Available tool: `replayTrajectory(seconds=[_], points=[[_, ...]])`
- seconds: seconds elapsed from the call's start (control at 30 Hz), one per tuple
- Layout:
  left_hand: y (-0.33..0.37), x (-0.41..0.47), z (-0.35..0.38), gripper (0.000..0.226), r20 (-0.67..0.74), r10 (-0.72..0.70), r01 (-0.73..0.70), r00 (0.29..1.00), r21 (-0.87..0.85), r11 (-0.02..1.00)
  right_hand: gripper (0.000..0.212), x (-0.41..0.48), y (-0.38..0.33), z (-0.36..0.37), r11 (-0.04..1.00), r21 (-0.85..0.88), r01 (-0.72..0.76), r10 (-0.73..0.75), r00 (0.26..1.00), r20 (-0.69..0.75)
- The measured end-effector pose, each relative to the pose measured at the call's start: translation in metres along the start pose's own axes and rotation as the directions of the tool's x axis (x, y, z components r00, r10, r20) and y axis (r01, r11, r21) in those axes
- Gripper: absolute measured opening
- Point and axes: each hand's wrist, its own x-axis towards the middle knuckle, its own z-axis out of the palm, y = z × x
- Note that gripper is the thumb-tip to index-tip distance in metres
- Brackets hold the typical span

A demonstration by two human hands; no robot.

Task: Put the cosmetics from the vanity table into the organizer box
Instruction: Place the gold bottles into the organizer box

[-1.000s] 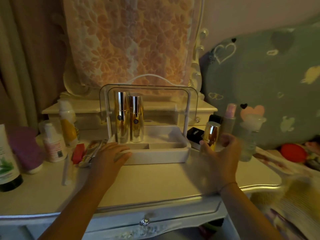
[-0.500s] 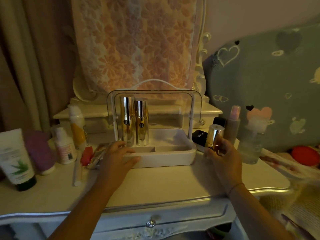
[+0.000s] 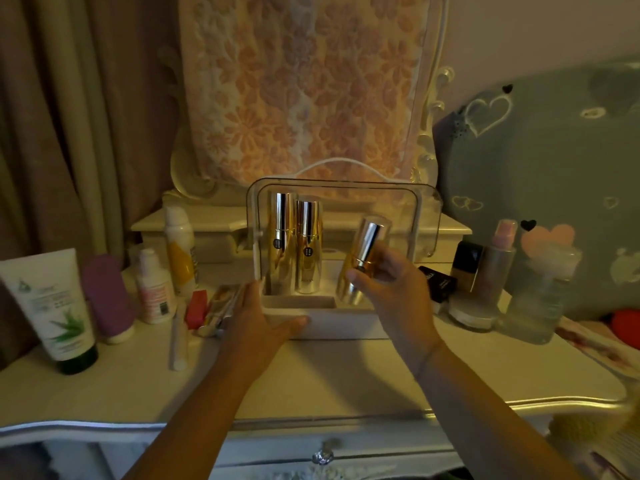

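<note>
The white organizer box [image 3: 332, 329] with a clear raised lid stands at the middle of the vanity table [image 3: 311, 382]. Two tall gold bottles [image 3: 294, 247] stand upright in its back left part. My right hand [image 3: 391, 292] grips a third gold bottle [image 3: 363, 261], tilted, above the box's right side. My left hand [image 3: 263, 320] rests flat against the box's front left corner, fingers spread. To the right of the box stand a black compact [image 3: 438, 282], a foundation bottle [image 3: 465, 268], a pink-capped spray [image 3: 498, 261], a white jar [image 3: 471, 315] and a clear bottle [image 3: 540, 299].
Left of the box lie brushes [image 3: 221, 310], a red item [image 3: 198, 304], a white stick [image 3: 178, 344], a small white bottle [image 3: 154, 289], a yellow-white bottle [image 3: 180, 251], a purple tube [image 3: 107, 299] and an aloe tube [image 3: 52, 306]. A draped mirror [image 3: 304, 91] stands behind. A heart-patterned cushion [image 3: 554, 161] is at right.
My right hand has lifted the gold bottle from the table right of the box and carried it left, over the box. My left hand has stayed at the box's front left corner.
</note>
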Motion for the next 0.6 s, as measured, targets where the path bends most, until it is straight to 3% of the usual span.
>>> replayTrajectory(seconds=[0.13, 0.37, 0.6], points=[[-0.004, 0.001, 0.001, 0.109, 0.016, -0.032, 0.033, 0.999, -0.025, 0.999, 0.041, 0.031, 0.010, 0.040, 0.997, 0.000, -0.081, 0.081, 0.995, 0.055], [-0.001, -0.001, 0.000, 0.107, 0.026, -0.012, 0.013, 1.000, -0.043, 0.999, 0.027, 0.046, 0.034, 0.074, 0.967, -0.215, -0.138, 0.167, 0.979, 0.121], [0.001, -0.002, -0.001, 0.108, 0.038, -0.011, 0.012, 0.999, -0.039, 0.999, 0.050, 0.051, 0.038, 0.077, 0.909, -0.385, -0.159, 0.239, 0.956, 0.168]])
